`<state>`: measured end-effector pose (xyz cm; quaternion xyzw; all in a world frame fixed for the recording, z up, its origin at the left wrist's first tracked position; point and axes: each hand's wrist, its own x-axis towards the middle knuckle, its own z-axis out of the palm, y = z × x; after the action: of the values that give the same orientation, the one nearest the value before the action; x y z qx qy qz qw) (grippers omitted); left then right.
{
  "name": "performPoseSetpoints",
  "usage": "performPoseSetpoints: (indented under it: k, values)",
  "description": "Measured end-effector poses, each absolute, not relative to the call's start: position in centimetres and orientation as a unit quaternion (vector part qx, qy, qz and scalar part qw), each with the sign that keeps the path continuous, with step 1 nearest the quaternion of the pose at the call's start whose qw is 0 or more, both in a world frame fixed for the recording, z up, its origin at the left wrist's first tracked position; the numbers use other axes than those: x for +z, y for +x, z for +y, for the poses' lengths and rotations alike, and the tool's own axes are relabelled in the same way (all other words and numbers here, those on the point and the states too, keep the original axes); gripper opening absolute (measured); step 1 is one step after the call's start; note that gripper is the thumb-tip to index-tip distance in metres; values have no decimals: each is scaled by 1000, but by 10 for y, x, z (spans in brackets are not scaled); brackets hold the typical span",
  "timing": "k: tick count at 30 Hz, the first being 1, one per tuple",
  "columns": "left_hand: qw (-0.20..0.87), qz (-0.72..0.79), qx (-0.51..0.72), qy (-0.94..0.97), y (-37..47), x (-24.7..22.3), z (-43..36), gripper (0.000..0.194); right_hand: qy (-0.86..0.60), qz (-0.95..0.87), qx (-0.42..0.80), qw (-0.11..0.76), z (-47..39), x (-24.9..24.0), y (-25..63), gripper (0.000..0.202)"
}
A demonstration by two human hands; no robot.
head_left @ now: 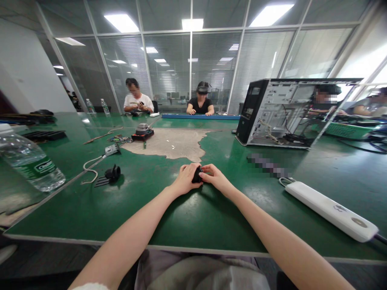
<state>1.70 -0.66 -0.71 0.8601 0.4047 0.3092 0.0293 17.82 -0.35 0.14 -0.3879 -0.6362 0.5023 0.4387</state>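
Small black object [197,175] (partly hidden)

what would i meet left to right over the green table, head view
Clear plastic bottle with green label, black plastic piece with prongs, silver round part on a red-and-black base, small black object between left hand and right hand, open black computer case.

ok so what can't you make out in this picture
- Head view: most of the black object, covered by the left hand and the fingertips of the right hand; whether the right pinches or just touches is unclear.
- Head view: the clear bottle's near side, cut by the left edge.
- Head view: the dark cable, cut by the right edge.
- Head view: the long strip, pixelated.
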Motion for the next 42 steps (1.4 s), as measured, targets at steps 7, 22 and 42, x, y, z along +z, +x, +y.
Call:
performPoseSetpoints:
  k: [7, 22, 42]
  values:
    - [39, 408, 315, 856, 18, -7, -8, 58, -352, -660, 516, 418, -8, 9, 183, 34]
    - [33, 415, 309, 855, 19, -6, -8, 54, -371, -655, 510, 416, -6, 5, 182, 33]
    - [39, 415, 306, 856, 18, -4, -9, 56, -362, -665, 493, 428, -9, 9, 180, 27]
